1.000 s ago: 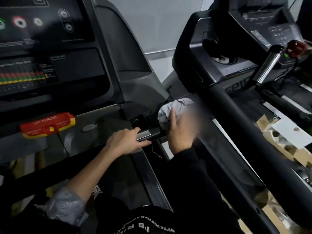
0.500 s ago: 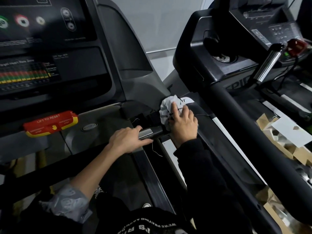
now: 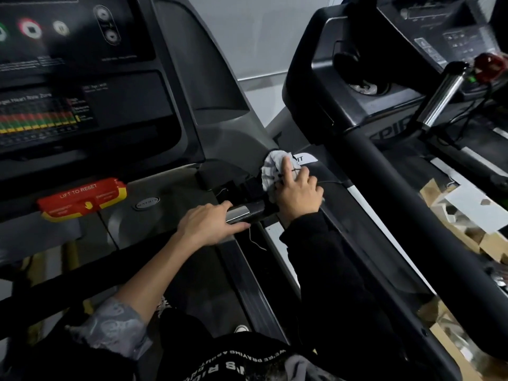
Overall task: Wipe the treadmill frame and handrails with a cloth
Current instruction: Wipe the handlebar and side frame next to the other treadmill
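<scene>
Head view, looking down.

Presses a white cloth [image 3: 270, 171] onto the gray frame [image 3: 233, 144] with the right hand [image 3: 298, 193], right at the corner beside the short handle [image 3: 247, 213]. Lays the fingers [image 3: 286, 167] on top of the cloth, a little spread, with the pointer finger straight out and the others softly bent. No sight of the thumb, hidden under the hand. Looks like a flat push, good for rubbing the frame without letting the cloth slip off.

Grips the handle with the left hand [image 3: 209, 224], fingers curled over the top and close together. Most likely done to stay steady while leaning over to the right side. Hard to be sure.

Seems to be in the middle of wiping that corner. Shiny part of the handle, just beside the left hand, not under the cloth yet. Plenty of frame left to wipe too, by the look of it.

Also there: a red bar [image 3: 82, 199] with yellow edges on the left, under the dark screen [image 3: 68, 64]. Another treadmill [image 3: 365, 111] close by on the right, with a thick black rail [image 3: 398, 188]. Brown boxes [image 3: 489, 243] past that rail.
</scene>
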`<action>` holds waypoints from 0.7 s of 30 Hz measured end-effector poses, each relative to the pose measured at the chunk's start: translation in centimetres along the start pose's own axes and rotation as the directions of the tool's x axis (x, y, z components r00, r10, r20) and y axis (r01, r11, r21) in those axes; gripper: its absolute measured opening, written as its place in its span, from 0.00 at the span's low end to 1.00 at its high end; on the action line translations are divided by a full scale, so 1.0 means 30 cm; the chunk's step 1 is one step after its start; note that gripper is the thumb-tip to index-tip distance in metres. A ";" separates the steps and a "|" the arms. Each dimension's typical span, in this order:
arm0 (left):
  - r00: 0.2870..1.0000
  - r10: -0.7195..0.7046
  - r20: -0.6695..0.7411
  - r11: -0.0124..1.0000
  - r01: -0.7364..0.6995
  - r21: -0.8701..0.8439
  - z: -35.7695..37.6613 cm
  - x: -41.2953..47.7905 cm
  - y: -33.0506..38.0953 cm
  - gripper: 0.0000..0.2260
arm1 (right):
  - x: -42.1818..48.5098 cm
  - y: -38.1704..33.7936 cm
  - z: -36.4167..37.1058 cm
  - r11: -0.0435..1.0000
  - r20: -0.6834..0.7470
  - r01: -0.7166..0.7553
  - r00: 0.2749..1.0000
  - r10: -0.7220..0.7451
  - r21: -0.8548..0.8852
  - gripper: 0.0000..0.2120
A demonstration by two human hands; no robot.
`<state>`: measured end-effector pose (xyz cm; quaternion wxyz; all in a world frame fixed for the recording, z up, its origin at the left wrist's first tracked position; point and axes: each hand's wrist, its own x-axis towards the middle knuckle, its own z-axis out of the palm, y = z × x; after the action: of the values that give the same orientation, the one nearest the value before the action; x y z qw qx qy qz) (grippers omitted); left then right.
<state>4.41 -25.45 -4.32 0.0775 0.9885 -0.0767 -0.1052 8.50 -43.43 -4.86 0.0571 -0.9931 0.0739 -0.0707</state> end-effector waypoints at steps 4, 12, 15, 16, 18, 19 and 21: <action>1.000 -0.003 -0.013 1.000 0.003 -0.001 -0.002 -0.004 0.002 0.30 | -0.060 0.046 0.039 0.996 -0.182 0.052 0.981 -0.064 -0.070 0.29; 0.999 0.005 -0.035 1.000 -0.005 0.007 0.002 -0.010 0.003 0.31 | -0.194 0.175 0.079 0.988 -0.265 0.031 0.962 -0.071 -0.155 0.41; 0.999 0.009 -0.043 1.000 -0.009 0.002 0.005 -0.009 0.002 0.31 | -0.159 0.134 0.036 0.991 -0.194 0.005 0.981 -0.031 -0.131 0.37; 0.999 0.009 -0.045 1.000 -0.009 -0.002 0.006 -0.009 0.001 0.30 | -0.137 0.116 0.012 0.997 -0.116 0.006 0.993 -0.016 -0.081 0.35; 0.999 0.011 -0.052 1.000 -0.011 -0.002 0.004 -0.010 0.001 0.30 | -0.062 0.083 0.012 0.998 -0.012 -0.011 1.000 0.011 -0.062 0.32; 0.998 0.012 -0.055 1.000 -0.012 0.001 0.002 -0.010 0.001 0.30 | -0.031 0.060 0.018 0.997 -0.032 -0.019 0.999 0.016 -0.071 0.31; 0.999 0.014 -0.049 1.000 -0.014 0.008 0.001 -0.009 0.002 0.29 | 0.016 0.003 0.024 0.996 -0.178 0.006 0.984 -0.021 -0.088 0.28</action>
<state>4.15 -25.47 -4.30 0.0763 0.9905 -0.0821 -0.0798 9.05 -43.52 -5.53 0.0063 -0.9848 0.0750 -0.1565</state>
